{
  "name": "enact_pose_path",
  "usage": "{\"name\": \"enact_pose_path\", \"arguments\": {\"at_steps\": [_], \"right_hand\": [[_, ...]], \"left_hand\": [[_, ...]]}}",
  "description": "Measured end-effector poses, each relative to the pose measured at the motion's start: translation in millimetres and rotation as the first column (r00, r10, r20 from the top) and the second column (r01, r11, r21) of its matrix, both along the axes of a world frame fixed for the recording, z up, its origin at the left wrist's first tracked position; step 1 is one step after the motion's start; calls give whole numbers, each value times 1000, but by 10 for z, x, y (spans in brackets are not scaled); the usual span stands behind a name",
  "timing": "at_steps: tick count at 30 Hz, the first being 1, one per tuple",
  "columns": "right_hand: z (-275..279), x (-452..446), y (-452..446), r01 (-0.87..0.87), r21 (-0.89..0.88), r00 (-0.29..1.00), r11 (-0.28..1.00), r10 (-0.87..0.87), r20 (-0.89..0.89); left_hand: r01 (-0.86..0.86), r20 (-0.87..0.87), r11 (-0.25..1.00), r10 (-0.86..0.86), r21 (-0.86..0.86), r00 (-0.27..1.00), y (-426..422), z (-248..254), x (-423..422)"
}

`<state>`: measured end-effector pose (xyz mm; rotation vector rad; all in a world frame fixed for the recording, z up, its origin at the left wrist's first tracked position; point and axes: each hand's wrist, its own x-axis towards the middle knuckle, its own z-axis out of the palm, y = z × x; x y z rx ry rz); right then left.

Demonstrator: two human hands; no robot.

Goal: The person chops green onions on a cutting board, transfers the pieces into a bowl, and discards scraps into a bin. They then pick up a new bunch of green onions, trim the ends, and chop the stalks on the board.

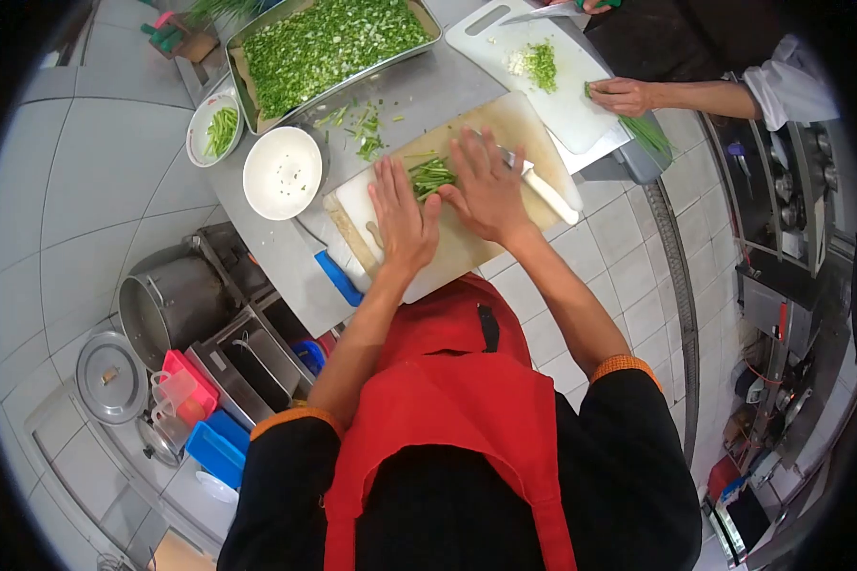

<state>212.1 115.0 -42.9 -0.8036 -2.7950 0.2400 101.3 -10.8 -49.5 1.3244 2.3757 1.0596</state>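
A small bundle of cut green stems [430,178] lies on the worn cutting board [486,249] in front of me. My left hand [405,214] rests flat at the bundle's left side, fingers stretched out. On the other side, my right hand [490,190] lies with fingers spread, its thumb close to the stems. Both hands look empty. A knife with a white handle [552,195] lies on the board beside my right hand; part of its blade is hidden behind the fingers. Loose green scraps [367,133] are scattered on the metal table [295,271] past the board.
A big tray of chopped greens [338,48], a white bowl [283,171] and a bowl of cut stems [221,135] stand at the left. A blue handle [339,278] lies near the table edge. At right, another person's hand [624,97] holds greens on a white board [576,119].
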Motion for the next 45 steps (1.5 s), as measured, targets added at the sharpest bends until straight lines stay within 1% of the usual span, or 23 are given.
{"name": "enact_pose_path", "arguments": {"at_steps": [1, 3, 7, 9, 10, 12, 13, 15, 18, 22, 24, 25, 27, 28, 30, 31, 33, 34, 36, 37, 39, 43, 45], "right_hand": [[-11, -30, -1, 0, 8, 1000, 1000, 0, 3], [1, -41, 18, 1, 33, 1000, 999, -2, 10], [128, 68, 134, 7, 42, 1000, 999, -6, -25], [171, 125, 196, -147, -181, 989, 973, 140, -49], [154, 102, 204, -150, -178, 988, 973, 143, -51], [93, 35, 228, -170, -171, 974, 970, 140, -177], [74, 9, 242, -175, -169, 973, 970, 145, -179], [40, -57, 259, -172, -171, 979, 970, 149, -136], [29, -94, 302, -203, -164, 971, 965, 178, -158], [70, -132, 388, -164, -103, 972, 981, 142, -188], [72, -169, 431, -224, -58, 948, 973, 203, -245], [63, -186, 441, -228, -65, 948, 972, 206, -244], [53, -214, 458, -328, -137, 932, 935, 297, -206], [55, -216, 465, -331, -139, 932, 933, 300, -205], [62, -227, 491, -381, -224, 921, 897, 347, -176], [66, -232, 505, -386, -226, 919, 894, 352, -176], [108, -260, 528, -346, -170, 927, 923, 309, -212], [141, -269, 500, -351, -171, 926, 921, 313, -213], [214, -270, 434, -264, 64, 962, 962, 267, -56], [184, -255, 431, -266, 65, 961, 962, 269, -56], [142, -227, 436, -338, 58, 939, 939, 341, -51], [272, -99, 400, -348, 83, 935, 934, 352, -43], [317, -13, 332, -125, -150, 988, 981, 110, -104]], "left_hand": [[0, 3, 1000, 0, 8, 1000, 8, -30, 39], [-160, -175, 978, 135, -137, 975, 45, -61, 107], [-156, -172, 973, 127, -167, 977, -139, 8, 120], [-111, -246, 972, 58, -207, 967, -231, 67, 129], [-114, -248, 972, 61, -204, 967, -216, 94, 120], [-109, -228, 991, 88, -82, 970, -175, 140, 109], [-114, -229, 990, 92, -81, 969, -154, 124, 92], [-63, -277, 997, 73, 42, 958, -96, 57, 15], [-30, -294, 995, 56, 92, 954, -57, -22, -66], [-8, -257, 994, 35, 108, 966, -57, -79, -118], [-30, -47, 983, 39, 179, 998, -43, -88, -96], [-34, -44, 984, 43, 173, 998, -45, -77, -74], [-16, -2, 984, 17, 177, 1000, -44, -25, -46], [-20, -1, 984, 20, 175, 1000, -52, 20, -45], [13, -87, 999, -10, 43, 996, -72, 83, -42], [7, -86, 999, -4, 41, 996, -74, 74, -45], [-61, -211, 998, 53, -31, 976, -35, 55, -79], [-66, -211, 997, 57, -33, 976, -12, 45, -99], [-3, -259, 991, -31, -131, 965, 58, 27, -149], [-6, -260, 992, -29, -130, 965, 91, 23, -175], [83, -348, 974, -155, -212, 925, 141, 22, -234], [88, -344, 986, -133, -144, 929, 111, 25, -291], [115, -355, 989, -142, -96, 924, 78, 19, -313]]}}
